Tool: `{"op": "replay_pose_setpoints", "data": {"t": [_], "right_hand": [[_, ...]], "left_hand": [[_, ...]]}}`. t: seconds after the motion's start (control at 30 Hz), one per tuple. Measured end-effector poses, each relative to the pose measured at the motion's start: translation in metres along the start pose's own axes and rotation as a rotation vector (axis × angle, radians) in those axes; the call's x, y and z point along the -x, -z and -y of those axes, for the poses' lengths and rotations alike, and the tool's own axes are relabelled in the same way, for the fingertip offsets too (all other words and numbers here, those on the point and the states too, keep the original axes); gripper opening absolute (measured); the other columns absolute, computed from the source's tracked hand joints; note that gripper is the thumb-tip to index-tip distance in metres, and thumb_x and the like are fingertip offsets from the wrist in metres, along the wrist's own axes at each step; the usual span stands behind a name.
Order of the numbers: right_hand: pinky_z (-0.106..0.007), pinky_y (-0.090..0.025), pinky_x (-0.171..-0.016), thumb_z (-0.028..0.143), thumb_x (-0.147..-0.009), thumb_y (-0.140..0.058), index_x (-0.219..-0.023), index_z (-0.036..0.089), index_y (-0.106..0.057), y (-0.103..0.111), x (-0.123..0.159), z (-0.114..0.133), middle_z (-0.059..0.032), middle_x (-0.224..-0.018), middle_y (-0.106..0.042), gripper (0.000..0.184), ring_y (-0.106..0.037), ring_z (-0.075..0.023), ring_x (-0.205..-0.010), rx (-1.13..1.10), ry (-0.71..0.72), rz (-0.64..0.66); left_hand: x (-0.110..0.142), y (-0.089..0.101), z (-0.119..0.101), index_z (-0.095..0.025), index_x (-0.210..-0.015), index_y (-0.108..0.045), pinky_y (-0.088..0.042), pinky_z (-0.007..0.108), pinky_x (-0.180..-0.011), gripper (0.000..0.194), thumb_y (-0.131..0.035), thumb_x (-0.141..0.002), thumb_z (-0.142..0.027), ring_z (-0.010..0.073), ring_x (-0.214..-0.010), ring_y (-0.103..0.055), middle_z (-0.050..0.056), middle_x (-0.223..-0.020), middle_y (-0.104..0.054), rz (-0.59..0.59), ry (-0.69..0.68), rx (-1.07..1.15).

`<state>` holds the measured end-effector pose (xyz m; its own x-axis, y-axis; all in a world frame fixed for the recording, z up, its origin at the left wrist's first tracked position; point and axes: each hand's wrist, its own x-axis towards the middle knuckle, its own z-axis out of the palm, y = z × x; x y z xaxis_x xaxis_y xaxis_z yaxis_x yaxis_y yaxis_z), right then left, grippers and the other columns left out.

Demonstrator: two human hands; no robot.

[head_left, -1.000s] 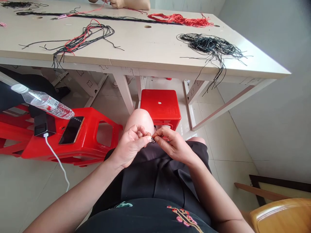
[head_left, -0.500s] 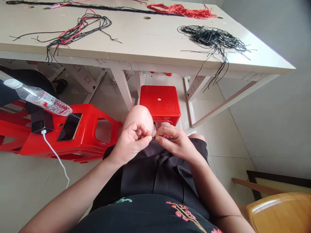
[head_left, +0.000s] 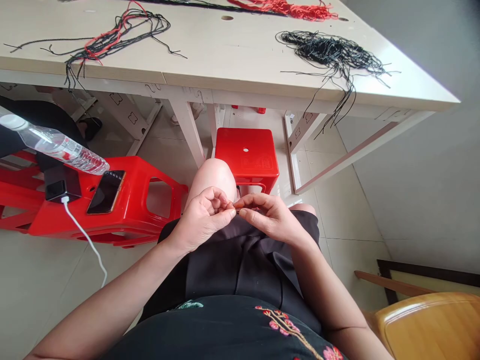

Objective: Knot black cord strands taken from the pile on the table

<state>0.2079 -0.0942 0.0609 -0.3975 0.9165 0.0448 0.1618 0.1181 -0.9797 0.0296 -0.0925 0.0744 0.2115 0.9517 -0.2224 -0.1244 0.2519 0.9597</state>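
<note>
Above my lap, my left hand (head_left: 205,216) is closed in a pinch, thumb against the curled fingers. My right hand (head_left: 270,216) meets it fingertip to fingertip, with its thumb and index finger also pinched. Whatever lies between the fingertips is too small and too covered to name. Beneath both hands is the black skirt (head_left: 240,267). On the table beyond lie a bundle of black and red cords (head_left: 120,37) at the left and a tangled heap of thin black cords (head_left: 330,52) at the right, its loose ends hanging over the edge.
The pale table (head_left: 225,65) spans the far side, with red cords (head_left: 277,7) at its back. One red stool (head_left: 245,152) stands under it. Another red stool (head_left: 138,200) at my left bears a phone (head_left: 107,192), a water bottle (head_left: 60,147) and a dark box (head_left: 62,182). A wooden chair (head_left: 431,325) stands right.
The view has tilted down slightly, so the table sits higher in it. The right fingers have shifted a little at the pinch; a small dark bit between the fingertips no longer shows.
</note>
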Motion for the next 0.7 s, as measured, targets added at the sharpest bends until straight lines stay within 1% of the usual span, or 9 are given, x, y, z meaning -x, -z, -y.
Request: {"op": "replay_pose_setpoints", "data": {"t": [0.13, 0.23, 0.37, 0.4, 0.47, 0.53, 0.57, 0.63, 0.7], "right_hand": [[-0.025, -0.047, -0.064, 0.024, -0.083, -0.057, -0.087, 0.018, -0.067, 0.002, 0.001, 0.001, -0.0018, -0.08, -0.067, 0.012, -0.059, -0.0123, -0.07, 0.086, 0.013, 0.006], [-0.025, -0.046, -0.065, 0.021, -0.084, -0.055, -0.083, 0.018, -0.064, 0.004, 0.0, 0.005, -0.0014, -0.077, -0.063, 0.009, -0.056, -0.0122, -0.071, 0.209, 0.101, -0.012], [-0.028, -0.046, -0.069, 0.016, -0.085, -0.053, -0.081, 0.019, -0.061, 0.001, -0.004, 0.007, -0.0018, -0.074, -0.06, 0.01, -0.055, -0.0143, -0.073, 0.352, 0.227, -0.019], [-0.029, -0.046, -0.071, 0.016, -0.086, -0.053, -0.081, 0.02, -0.061, -0.002, -0.005, 0.006, -0.0021, -0.075, -0.061, 0.01, -0.055, -0.0151, -0.075, 0.369, 0.253, -0.042], [-0.033, -0.047, -0.075, 0.018, -0.086, -0.053, -0.082, 0.021, -0.061, -0.008, -0.006, 0.004, -0.004, -0.081, -0.062, 0.009, -0.056, -0.0171, -0.08, 0.396, 0.296, -0.185], [-0.036, -0.048, -0.077, 0.02, -0.086, -0.054, -0.082, 0.022, -0.06, -0.015, -0.004, 0.001, -0.0056, -0.084, -0.063, 0.008, -0.057, -0.0187, -0.083, 0.39, 0.326, -0.373], [-0.036, -0.049, -0.077, 0.022, -0.086, -0.055, -0.082, 0.022, -0.059, -0.02, -0.003, -0.001, -0.0057, -0.084, -0.062, 0.005, -0.058, -0.0189, -0.083, 0.363, 0.334, -0.425], [-0.035, -0.051, -0.075, 0.025, -0.084, -0.06, -0.088, 0.022, -0.058, -0.028, -0.001, -0.004, -0.0048, -0.084, -0.063, 0.005, -0.06, -0.0182, -0.081, 0.259, 0.329, -0.408], [-0.033, -0.053, -0.076, 0.029, -0.082, -0.063, -0.096, 0.022, -0.057, -0.037, 0.0, -0.008, -0.005, -0.091, -0.065, 0.017, -0.062, -0.0172, -0.083, 0.106, 0.285, -0.35]], "left_hand": [[-0.001, 0.002, -0.001, -0.018, -0.067, -0.054, -0.048, 0.021, -0.071, 0.025, -0.077, -0.059, -0.011, 0.0091, -0.065, -0.058, -0.002, -0.065, -0.061, -0.012, 0.013, 0.028], [0.0, 0.002, -0.001, -0.017, -0.067, -0.054, -0.048, 0.02, -0.07, 0.026, -0.077, -0.058, -0.011, 0.0086, -0.065, -0.057, -0.002, -0.065, -0.061, -0.001, 0.037, 0.009], [0.0, -0.001, 0.002, -0.017, -0.069, -0.056, -0.046, 0.019, -0.064, 0.023, -0.076, -0.061, -0.013, 0.0077, -0.062, -0.056, -0.003, -0.065, -0.06, 0.061, 0.099, -0.049], [-0.001, -0.002, 0.002, -0.017, -0.069, -0.056, -0.046, 0.019, -0.064, 0.022, -0.076, -0.061, -0.013, 0.0077, -0.063, -0.056, -0.003, -0.066, -0.06, 0.063, 0.1, -0.041], [-0.001, -0.004, 0.002, -0.017, -0.069, -0.056, -0.047, 0.019, -0.067, 0.023, -0.077, -0.06, -0.013, 0.008, -0.065, -0.057, -0.003, -0.066, -0.059, 0.031, 0.069, 0.015], [-0.002, -0.006, 0.0, -0.017, -0.07, -0.055, -0.047, 0.02, -0.069, 0.026, -0.078, -0.059, -0.013, 0.0088, -0.067, -0.058, -0.003, -0.066, -0.059, -0.025, 0.038, 0.1], [-0.002, -0.007, -0.001, -0.018, -0.071, -0.054, -0.048, 0.02, -0.068, 0.027, -0.078, -0.059, -0.013, 0.0092, -0.068, -0.059, -0.003, -0.066, -0.06, -0.048, 0.037, 0.143], [-0.003, -0.007, -0.003, -0.018, -0.073, -0.053, -0.047, 0.02, -0.064, 0.029, -0.078, -0.058, -0.013, 0.0098, -0.068, -0.059, -0.003, -0.067, -0.06, -0.08, 0.055, 0.21], [-0.004, -0.007, -0.004, -0.018, -0.073, -0.053, -0.047, 0.019, -0.062, 0.029, -0.077, -0.058, -0.012, 0.0098, -0.067, -0.059, -0.004, -0.068, -0.06, -0.09, 0.078, 0.258]]}}
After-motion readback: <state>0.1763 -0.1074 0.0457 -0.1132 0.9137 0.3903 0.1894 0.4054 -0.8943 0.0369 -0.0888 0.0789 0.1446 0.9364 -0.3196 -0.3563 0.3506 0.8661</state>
